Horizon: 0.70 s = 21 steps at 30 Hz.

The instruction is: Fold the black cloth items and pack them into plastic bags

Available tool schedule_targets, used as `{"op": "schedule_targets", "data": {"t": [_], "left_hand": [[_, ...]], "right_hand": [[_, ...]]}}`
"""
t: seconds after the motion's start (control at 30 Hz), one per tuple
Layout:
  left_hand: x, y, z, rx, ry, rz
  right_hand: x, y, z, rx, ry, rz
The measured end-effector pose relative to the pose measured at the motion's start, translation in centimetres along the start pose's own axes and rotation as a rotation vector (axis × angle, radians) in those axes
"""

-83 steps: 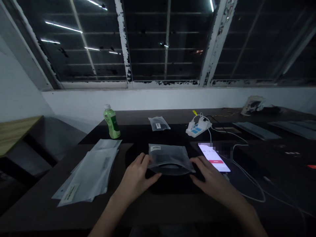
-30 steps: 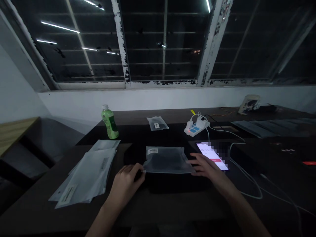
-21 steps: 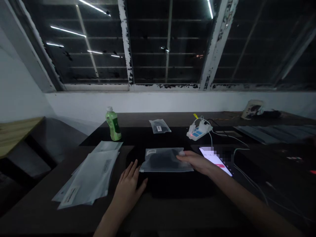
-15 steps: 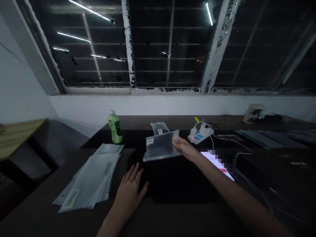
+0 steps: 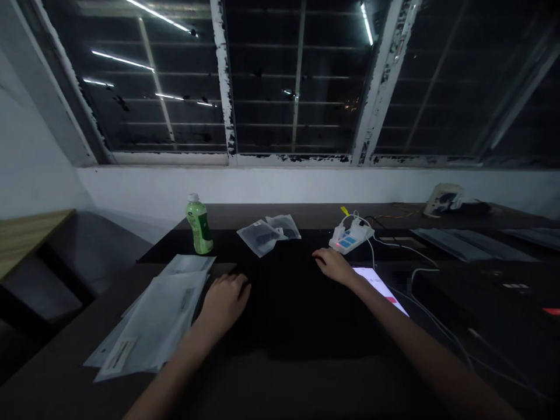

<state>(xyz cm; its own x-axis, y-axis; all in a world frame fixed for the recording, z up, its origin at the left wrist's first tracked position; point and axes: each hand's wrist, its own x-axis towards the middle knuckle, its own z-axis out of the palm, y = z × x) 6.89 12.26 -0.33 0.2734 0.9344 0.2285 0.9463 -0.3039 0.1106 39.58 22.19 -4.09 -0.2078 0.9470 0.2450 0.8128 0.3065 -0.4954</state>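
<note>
The front pouch [image 5: 259, 238] lies flat toward the back of the surface [image 5: 262, 385], well ahead of both hands, between the bottle [image 5: 200, 227] and the power strip [image 5: 347, 241]. The left hand [image 5: 225, 296] is palm down and empty, fingers loosely bent with a narrow gap to the thumb, just beside the right edge of the stack of bags [image 5: 161, 309]. The right hand [image 5: 333, 266] is empty too, its fingers a little curled and the thumb slightly apart, reaching in near the power strip, with the phone [image 5: 376, 284] beside its wrist. The front pouch is cloudy plastic, turned at an angle, with a small pale label near its top edge and a dark patch showing through the middle. Its right corner overlaps the rear pouch [image 5: 289, 225], whose label is partly hidden.
</note>
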Motion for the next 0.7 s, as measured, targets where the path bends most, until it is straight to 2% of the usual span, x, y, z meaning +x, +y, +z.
{"op": "schedule_targets", "data": {"t": [0.07,0.17,0.23,0.33,0.43,0.53,0.6,0.7], "left_hand": [[3.1,-0.4,0.1,0.016,-0.004,0.0],[6.9,-1.0,1.2,0.03,-0.037,-0.017],[8.6,-1.5,2.0,0.03,-0.065,-0.04],[9.6,-2.0,2.8,0.008,-0.09,-0.074],[9.6,-2.2,2.4,-0.034,-0.065,-0.075],[8.6,-2.4,0.4,-0.089,0.021,-0.031],[7.1,-2.5,-1.2,-0.118,0.076,0.0],[2.9,-2.4,-2.9,-0.18,0.158,0.052]], "right_hand": [[-0.2,-0.1,0.1,-0.091,0.032,-0.019],[0.0,-0.8,0.0,-0.159,0.087,-0.055],[-0.1,-1.4,-0.4,-0.168,0.135,-0.081],[-0.8,-2.1,-1.9,-0.149,0.188,-0.126],[-2.0,-2.9,-3.9,-0.122,0.202,-0.182],[-4.0,-3.7,-5.9,-0.099,0.237,-0.22],[-6.1,-4.3,-6.7,-0.078,0.273,-0.237],[-10.5,-5.0,-6.7,-0.058,0.298,-0.212]]}}
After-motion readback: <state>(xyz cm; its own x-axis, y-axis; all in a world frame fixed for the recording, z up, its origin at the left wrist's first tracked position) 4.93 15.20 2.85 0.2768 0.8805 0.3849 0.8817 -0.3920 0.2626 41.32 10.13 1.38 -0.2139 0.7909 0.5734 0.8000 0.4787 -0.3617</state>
